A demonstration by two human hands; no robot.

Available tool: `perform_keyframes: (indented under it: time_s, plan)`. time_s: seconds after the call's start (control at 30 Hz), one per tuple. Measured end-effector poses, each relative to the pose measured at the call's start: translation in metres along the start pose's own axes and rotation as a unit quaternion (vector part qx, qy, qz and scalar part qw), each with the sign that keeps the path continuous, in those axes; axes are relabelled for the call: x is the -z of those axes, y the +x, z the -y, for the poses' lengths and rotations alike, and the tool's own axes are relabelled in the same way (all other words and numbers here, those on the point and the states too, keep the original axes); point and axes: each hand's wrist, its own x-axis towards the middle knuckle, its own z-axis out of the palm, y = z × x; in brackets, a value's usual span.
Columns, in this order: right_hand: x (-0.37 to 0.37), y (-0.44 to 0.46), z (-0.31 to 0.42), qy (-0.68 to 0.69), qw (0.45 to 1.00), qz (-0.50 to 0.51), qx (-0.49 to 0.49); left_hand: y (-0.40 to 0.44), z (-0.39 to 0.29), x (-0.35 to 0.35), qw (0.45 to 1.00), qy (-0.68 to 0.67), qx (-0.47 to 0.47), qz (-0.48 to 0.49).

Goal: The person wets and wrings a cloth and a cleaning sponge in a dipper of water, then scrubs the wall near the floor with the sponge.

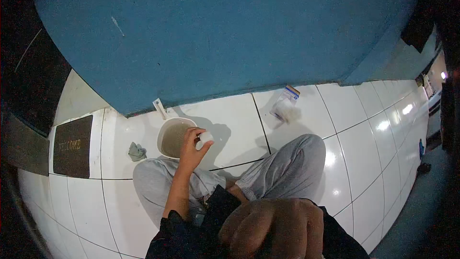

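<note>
My left hand (pixel 194 147) is closed in a pinch on a small white block (pixel 206 137), its thumb on one side and fingers on the other. It is at the right rim of a white plastic dipper (pixel 161 139) with cloudy, greyish water inside. The dipper's handle points away toward the blue wall. Close to the camera, at the bottom, my right hand (pixel 273 228) is large and dim, with its fingers curled and together. Whatever it may hold is hidden.
A crumpled grey-green cloth (pixel 137 151) lies left of the dipper. Farther right, a clear plastic packet (pixel 285 105) with a blue label rests by the blue wall (pixel 230 33). A dark WELCOME mat (pixel 72 158) lies at left on the white tiles (pixel 364 148). My crossed legs (pixel 287 168) border the workspace.
</note>
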Motion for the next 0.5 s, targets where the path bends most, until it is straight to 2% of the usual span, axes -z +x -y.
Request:
perform_keyframes:
  time_s: [0.07, 0.13, 0.2, 0.3, 0.33, 0.4, 0.47, 0.5]
  plan:
    - [0.008, -0.001, 0.006, -0.019, 1.0, 0.012, -0.01, 0.0, 0.001, 0.0, 1.0, 0.003, -0.003, -0.002]
    - [0.029, 0.001, 0.015, -0.121, 0.981, 0.09, -0.118, 0.001, 0.005, -0.001, 1.0, 0.007, -0.009, -0.005]
    - [0.057, 0.0, 0.022, -0.221, 0.935, 0.168, -0.22, 0.001, 0.012, -0.003, 0.999, -0.045, -0.01, -0.019]
    - [0.097, -0.029, 0.016, -0.336, 0.818, 0.269, -0.382, 0.002, 0.013, -0.001, 0.995, -0.033, -0.062, -0.073]
    - [0.113, -0.057, 0.011, -0.354, 0.767, 0.296, -0.447, 0.003, -0.003, 0.003, 0.995, 0.025, -0.051, -0.087]
    - [0.127, -0.12, 0.017, -0.381, 0.625, 0.391, -0.558, 0.003, 0.007, 0.002, 0.995, 0.004, -0.034, -0.089]
    - [0.146, -0.189, 0.022, -0.284, 0.541, 0.552, -0.568, 0.002, 0.006, 0.001, 0.996, 0.004, -0.021, -0.088]
    - [0.152, -0.23, 0.03, -0.239, 0.57, 0.51, -0.598, 0.003, 0.006, 0.0, 0.996, 0.005, -0.023, -0.088]
